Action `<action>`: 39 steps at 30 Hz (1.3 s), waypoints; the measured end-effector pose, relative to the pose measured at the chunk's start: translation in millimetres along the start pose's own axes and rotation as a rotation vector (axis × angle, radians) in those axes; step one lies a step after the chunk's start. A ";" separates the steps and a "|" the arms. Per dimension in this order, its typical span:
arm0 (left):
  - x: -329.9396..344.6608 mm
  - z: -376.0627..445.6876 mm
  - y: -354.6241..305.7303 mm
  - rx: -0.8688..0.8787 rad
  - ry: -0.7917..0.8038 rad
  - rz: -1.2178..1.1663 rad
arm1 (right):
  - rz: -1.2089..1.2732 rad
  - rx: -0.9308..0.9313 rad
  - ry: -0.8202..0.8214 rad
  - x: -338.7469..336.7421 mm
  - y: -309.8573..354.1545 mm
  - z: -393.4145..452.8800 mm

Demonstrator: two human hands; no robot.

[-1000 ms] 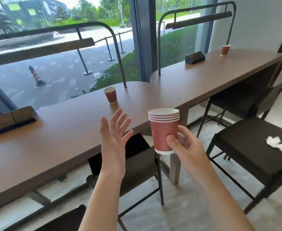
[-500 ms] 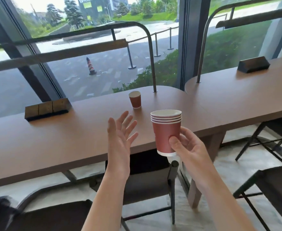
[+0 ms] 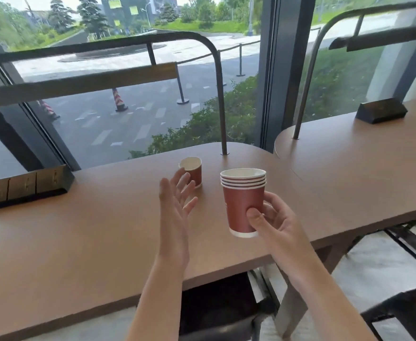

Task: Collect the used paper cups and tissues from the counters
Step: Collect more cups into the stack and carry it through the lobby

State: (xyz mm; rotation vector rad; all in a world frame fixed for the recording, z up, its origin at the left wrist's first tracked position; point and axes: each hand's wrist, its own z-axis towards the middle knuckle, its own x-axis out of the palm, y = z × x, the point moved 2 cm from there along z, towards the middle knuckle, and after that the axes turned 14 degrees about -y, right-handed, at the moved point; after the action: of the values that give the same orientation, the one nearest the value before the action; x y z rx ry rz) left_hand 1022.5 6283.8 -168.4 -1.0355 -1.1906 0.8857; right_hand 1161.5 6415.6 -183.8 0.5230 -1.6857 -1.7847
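My right hand (image 3: 273, 225) grips stack of four nested red cups (image 3: 243, 200), thumb on front wall, fingers curled behind. So four collected, by my count. My left hand (image 3: 175, 205) fingers spread, empty, just short of lone red cup (image 3: 191, 171). Lone cup upright on counter (image 3: 78, 230), left of stack, near rail post (image 3: 223, 114). No tissues in view. Judging: task partway; lone cup next.
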 end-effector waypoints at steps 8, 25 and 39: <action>11.2 124.3 18.6 0.034 -0.059 -0.044 | -0.021 -0.025 -0.067 57.5 -22.5 102.3; 14.1 249.5 96.8 -0.123 -0.030 0.020 | -0.137 -0.049 -0.116 131.5 -74.1 221.4; 8.1 274.2 124.4 -0.178 0.037 -0.123 | -0.222 -0.102 -0.116 159.4 -85.4 236.8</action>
State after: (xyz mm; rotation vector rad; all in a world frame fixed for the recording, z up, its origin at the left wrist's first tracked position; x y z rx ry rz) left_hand 752.4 6371.8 -268.4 -1.1039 -1.3056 0.6713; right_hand 873.8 6482.9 -222.3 0.5905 -1.6563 -2.0839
